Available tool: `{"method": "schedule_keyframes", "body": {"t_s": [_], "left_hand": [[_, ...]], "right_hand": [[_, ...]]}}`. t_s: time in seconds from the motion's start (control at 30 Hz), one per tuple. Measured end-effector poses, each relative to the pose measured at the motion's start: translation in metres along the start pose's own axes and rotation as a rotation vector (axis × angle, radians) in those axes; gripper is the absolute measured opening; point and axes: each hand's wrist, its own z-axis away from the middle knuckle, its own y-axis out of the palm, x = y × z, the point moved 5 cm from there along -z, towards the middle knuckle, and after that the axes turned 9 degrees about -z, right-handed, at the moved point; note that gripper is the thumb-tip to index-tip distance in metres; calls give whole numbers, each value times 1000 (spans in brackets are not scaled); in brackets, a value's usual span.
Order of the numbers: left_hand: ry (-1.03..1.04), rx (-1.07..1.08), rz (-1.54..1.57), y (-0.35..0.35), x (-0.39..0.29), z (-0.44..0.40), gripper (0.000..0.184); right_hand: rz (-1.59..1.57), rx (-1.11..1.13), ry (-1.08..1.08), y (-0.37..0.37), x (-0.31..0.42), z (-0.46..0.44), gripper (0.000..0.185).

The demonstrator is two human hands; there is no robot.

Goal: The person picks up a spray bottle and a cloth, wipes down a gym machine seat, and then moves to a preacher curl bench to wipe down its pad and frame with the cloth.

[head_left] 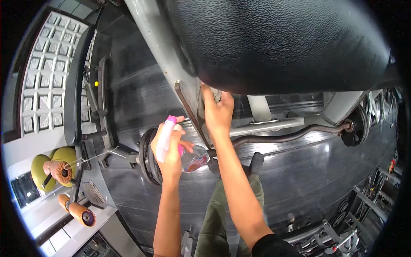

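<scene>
My left hand (172,150) is wrapped around a clear spray bottle (196,159) with a white and pink trigger head, held tilted above the floor. My right hand (219,115) is closed on a greyish cloth (201,103), pressing it to the light grey metal frame (160,49) just under the edge of a black padded cushion (278,47). The fingers and the cushion hide part of the cloth. Below both hands lies a bent curl bar (287,138) with weight plates (147,156) at its ends.
A second bench (76,90) stands at the left, near a wall of pale blocks (55,77). Olive and orange round equipment (58,169) sits at the lower left. More gym machines (334,240) line the lower right. My feet (257,162) are close to the bar.
</scene>
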Motion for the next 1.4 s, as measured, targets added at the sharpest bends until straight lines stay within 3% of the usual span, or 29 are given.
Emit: {"method": "schedule_keyframes", "body": {"t_s": [0.1,0.23,0.33,0.43,0.5,0.53,0.6,0.63,0.73,0.8,0.87,0.97,1.13,1.2,1.23,1.3,1.37,1.4], "left_hand": [[-50,37,-18,1,5,2,28],[-35,103,17,6,14,10,33],[-52,93,20,8,18,15,25],[-62,142,31,9,20,20,18],[-65,153,14,11,20,23,15],[-67,152,15,10,22,24,15],[-24,210,-74,10,25,24,52],[-21,207,-72,10,25,23,52],[9,192,-48,9,23,21,45],[-83,176,-17,9,27,19,37],[-58,204,-16,7,32,18,34],[-39,226,-10,10,30,21,27],[-66,253,-12,13,32,23,19],[-102,259,4,10,38,23,19],[-136,264,19,10,40,24,18],[-139,272,24,11,39,23,18],[-132,280,28,13,38,21,19],[-127,292,-24,13,38,22,30]], "right_hand": [[121,107,56,-16,5,29,33],[245,52,105,-58,-29,63,35],[342,39,370,-81,-78,52,36],[321,32,215,-54,-65,24,25],[90,15,134,-28,-27,22,30],[119,28,116,-22,-9,26,34],[154,61,59,-29,-7,40,35],[188,95,4,-33,-6,48,37],[266,108,127,-63,-38,68,35],[323,102,183,-79,-58,66,35],[715,55,420,-91,-78,54,32],[547,151,326,-75,-84,24,31],[413,98,177,-52,-13,48,34],[558,180,337,-66,-11,66,34],[565,182,335,-74,-17,70,34],[911,252,368,-92,-47,76,33],[915,266,293,-95,-59,62,31],[976,316,391,-92,-70,49,30]]}}
